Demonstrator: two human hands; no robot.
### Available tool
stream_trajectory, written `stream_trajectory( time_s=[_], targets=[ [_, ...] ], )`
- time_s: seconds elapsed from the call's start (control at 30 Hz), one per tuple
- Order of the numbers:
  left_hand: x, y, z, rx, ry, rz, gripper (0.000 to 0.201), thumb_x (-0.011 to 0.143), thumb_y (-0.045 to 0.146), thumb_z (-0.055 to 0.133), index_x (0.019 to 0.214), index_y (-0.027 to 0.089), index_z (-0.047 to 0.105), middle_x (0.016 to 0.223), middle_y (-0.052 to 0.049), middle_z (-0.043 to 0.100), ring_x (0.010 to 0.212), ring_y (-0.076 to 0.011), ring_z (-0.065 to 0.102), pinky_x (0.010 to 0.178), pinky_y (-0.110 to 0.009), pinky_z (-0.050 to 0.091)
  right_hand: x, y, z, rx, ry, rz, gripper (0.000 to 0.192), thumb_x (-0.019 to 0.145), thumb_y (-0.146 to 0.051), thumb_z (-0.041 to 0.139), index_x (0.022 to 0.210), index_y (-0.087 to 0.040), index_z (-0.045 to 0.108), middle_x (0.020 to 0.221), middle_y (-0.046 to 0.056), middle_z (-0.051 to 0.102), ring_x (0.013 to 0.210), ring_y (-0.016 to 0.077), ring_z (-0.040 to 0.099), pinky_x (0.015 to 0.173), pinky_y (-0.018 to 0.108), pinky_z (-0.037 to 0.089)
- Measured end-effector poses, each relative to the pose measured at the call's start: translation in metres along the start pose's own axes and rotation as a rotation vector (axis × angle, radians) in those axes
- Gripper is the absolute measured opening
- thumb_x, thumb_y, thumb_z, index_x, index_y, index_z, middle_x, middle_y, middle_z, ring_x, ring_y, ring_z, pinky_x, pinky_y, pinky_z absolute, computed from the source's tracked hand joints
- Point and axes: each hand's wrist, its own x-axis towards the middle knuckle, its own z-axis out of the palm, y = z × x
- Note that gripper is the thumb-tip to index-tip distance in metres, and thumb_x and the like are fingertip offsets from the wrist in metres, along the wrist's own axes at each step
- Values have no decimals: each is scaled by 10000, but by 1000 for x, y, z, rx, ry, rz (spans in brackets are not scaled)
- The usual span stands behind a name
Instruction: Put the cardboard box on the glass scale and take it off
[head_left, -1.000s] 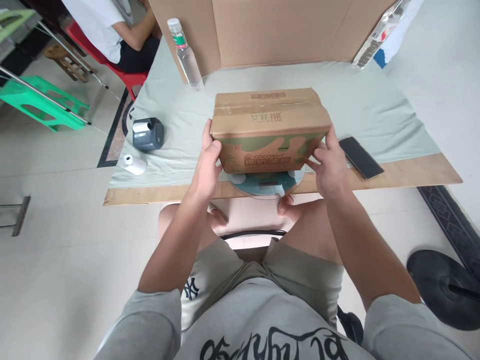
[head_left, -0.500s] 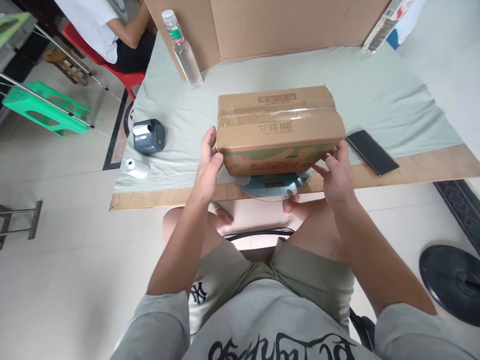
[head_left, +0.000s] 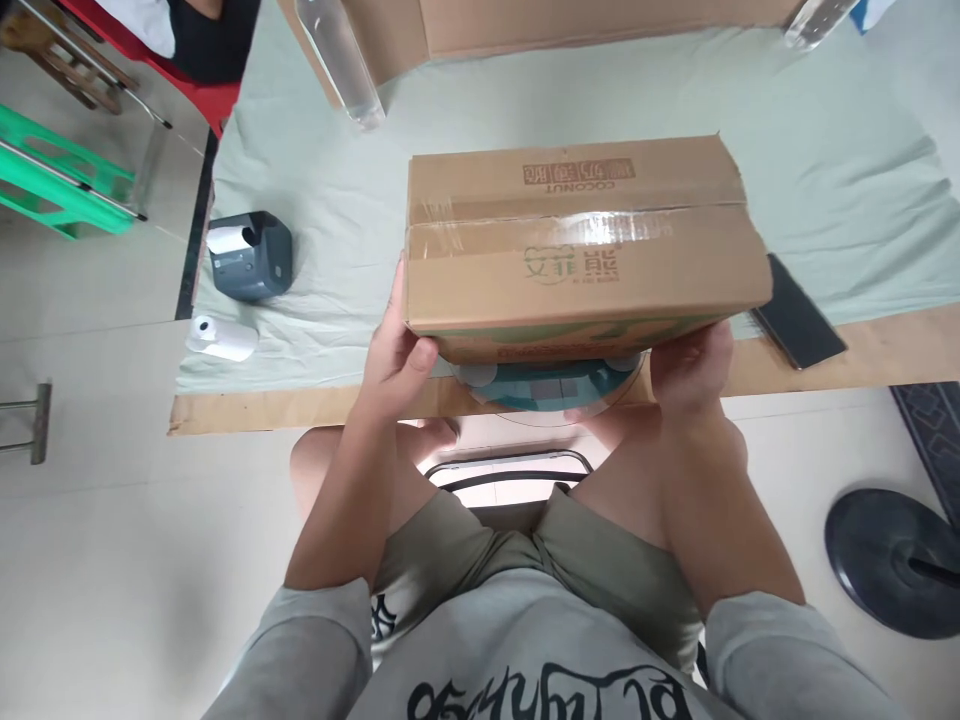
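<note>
At the bottom of the frame are the person's grey printed shirt and olive shorts, with both bare forearms reaching up toward the middle. The left hand (head_left: pixel 394 350) presses its grip against the lower left corner of the brown taped cardboard box with green print (head_left: pixel 577 245), thumb on the near face and fingers up the left side. The right hand (head_left: pixel 690 370) is clamped on the box's lower right corner, its fingers tucked under the edge. The box fills the centre of the frame, just above the round teal glass scale (head_left: pixel 551 390), which peeks out beneath its near edge; whether the two touch cannot be told. The scale sits at the near edge of the brown worktop covered with pale green cloth (head_left: pixel 315 300). To the right of the box a black phone (head_left: pixel 799 325) lies flat. At left stand a dark grey label printer (head_left: pixel 247 255) and, nearer, a white paper roll (head_left: pixel 221 338). Farther back, at upper centre-left, is a clear plastic bottle (head_left: pixel 341 60), with a brown cardboard screen (head_left: pixel 570 25) along the top edge.
</note>
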Motion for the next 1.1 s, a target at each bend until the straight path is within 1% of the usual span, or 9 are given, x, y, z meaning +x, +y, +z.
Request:
stream_trajectory(
  time_s=[0.13, 0.3, 0.47, 0.6, 0.73, 0.8, 0.9, 0.97, 1.1],
  targets=[
    [-4, -2, 6, 56, 51, 40, 676, 796, 764, 741, 1278, 290, 715, 1407, -122, 690, 1504, -363, 526, 1285, -454, 414, -5, 0, -2, -33, 68, -16, 381, 844, -650, 546, 957, -351, 753, 1110, 59, 733, 1320, 303, 638, 1098, 499, 546],
    [-3, 11, 19, 103, 128, -47, 685, 751, 827, 729, 1132, 257, 745, 1260, -125, 732, 1467, -384, 541, 1263, -454, 437, -4, -4, 4, -50, 120, -26, 491, 900, -674, 434, 1027, -324, 755, 1137, 65, 724, 1320, 297, 638, 1095, 493, 553],
    [-1, -5, 25, 63, 45, 77, 675, 879, 807, 581, 1315, 305, 699, 1403, -101, 676, 1522, -359, 496, 1290, -459, 408, -6, -1, 10, 1, 159, 31, 556, 880, -751, 448, 1078, -326, 746, 1193, 51, 718, 1370, 284, 607, 1128, 466, 542],
    [0, -29, 21, -11, -61, 207, 764, 857, 775, 637, 1466, 314, 598, 1527, -104, 609, 1517, -382, 500, 1273, -509, 425, -7, 1, 15, 89, 196, 68, 514, 878, -749, 481, 1080, -347, 731, 1198, 10, 720, 1382, 253, 598, 1127, 450, 542],
    [-1, -26, 17, -52, -106, 185, 828, 854, 742, 676, 1558, 338, 511, 1591, -111, 560, 1501, -386, 518, 1233, -506, 475, -5, -15, 12, 94, 136, 33, 448, 875, -692, 536, 1004, -311, 734, 1143, 35, 719, 1316, 255, 623, 1125, 434, 525],
    [-1, -13, 16, -95, -140, 132, 835, 861, 729, 676, 1592, 381, 468, 1614, -90, 546, 1488, -380, 535, 1191, -500, 520, -3, -29, 7, 66, 75, 82, 409, 836, -659, 605, 978, -298, 733, 1088, 45, 705, 1182, 254, 659, 1037, 429, 569],
    [0, 5, 18, -133, -220, 54, 841, 842, 721, 693, 1595, 419, 471, 1659, -46, 507, 1553, -394, 453, 1200, -519, 511, -2, -49, 0, 52, 34, 192, 408, 742, -638, 689, 977, -306, 722, 985, 30, 668, 900, 220, 647, 798, 400, 615],
    [2, 12, 20, -135, -246, 37, 884, 800, 755, 711, 1585, 413, 489, 1695, -35, 464, 1606, -416, 360, 1240, -544, 465, -2, -55, -2, 48, 1, 199, 423, 710, -659, 696, 944, -307, 713, 904, 19, 627, 772, 190, 591, 704, 368, 593],
    [12, 14, 22, -119, -192, 79, 921, 769, 814, 695, 1567, 393, 508, 1720, -43, 430, 1643, -420, 277, 1306, -564, 372, 4, -59, 4, 29, -80, 166, 449, 677, -705, 707, 870, -300, 688, 851, 18, 551, 716, 165, 520, 577, 290, 485]
  ],
)
